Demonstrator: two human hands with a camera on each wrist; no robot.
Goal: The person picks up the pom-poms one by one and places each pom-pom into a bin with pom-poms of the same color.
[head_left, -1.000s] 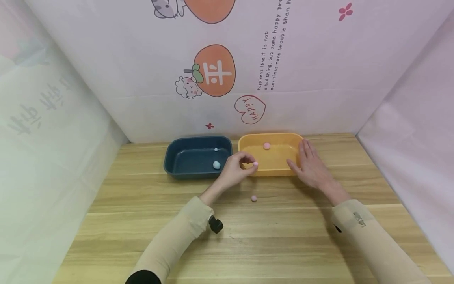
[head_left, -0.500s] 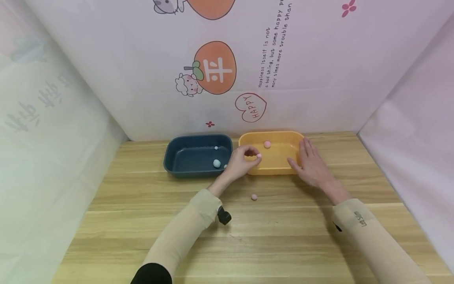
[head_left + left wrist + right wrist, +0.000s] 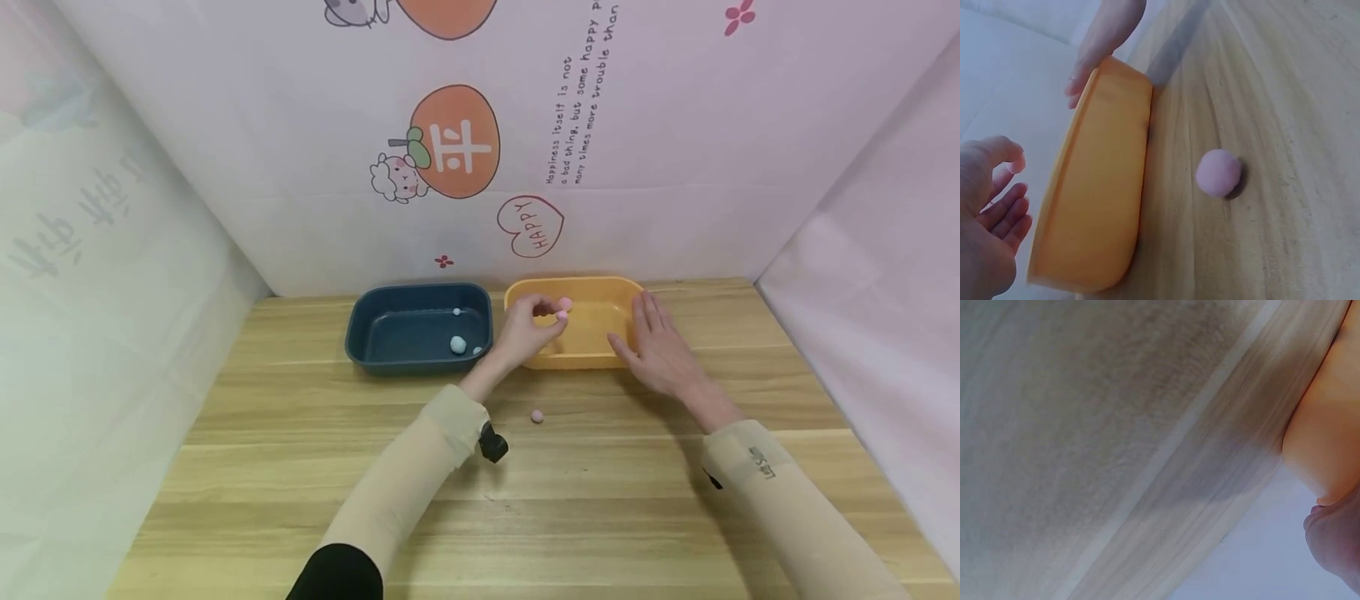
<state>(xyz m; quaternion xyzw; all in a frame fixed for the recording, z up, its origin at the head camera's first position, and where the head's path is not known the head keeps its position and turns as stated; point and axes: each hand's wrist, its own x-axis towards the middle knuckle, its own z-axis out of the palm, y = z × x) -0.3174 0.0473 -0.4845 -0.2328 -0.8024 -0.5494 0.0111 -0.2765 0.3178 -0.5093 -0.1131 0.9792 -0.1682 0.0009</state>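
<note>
My left hand [image 3: 528, 329] is over the left part of the yellow tray [image 3: 592, 361], pinching a small pink ball [image 3: 562, 316] between thumb and fingertips. Just behind it, a larger pink ball [image 3: 566, 303] lies inside that tray. On the tray's right end rests my right hand [image 3: 660, 350], fingers straight along the rim and thumb reaching over the front corner. One more pink ball [image 3: 537, 416] sits on the wooden table in front of the tray; it appears large in the left wrist view. The right wrist view catches only part of my right hand [image 3: 1338, 540] against the tray's end.
Left of the yellow tray stands a dark blue tray [image 3: 408, 370] with a light blue ball [image 3: 458, 344] and smaller light blue ones in it. Behind both trays rises a white printed cloth [image 3: 637, 225]. Plain white cloth [image 3: 862, 275] borders the table on the right.
My left hand has moved right and farther back over the yellow tray, carrying the small pink ball. My right hand stays on the rim. The pink ball on the table has not moved.
</note>
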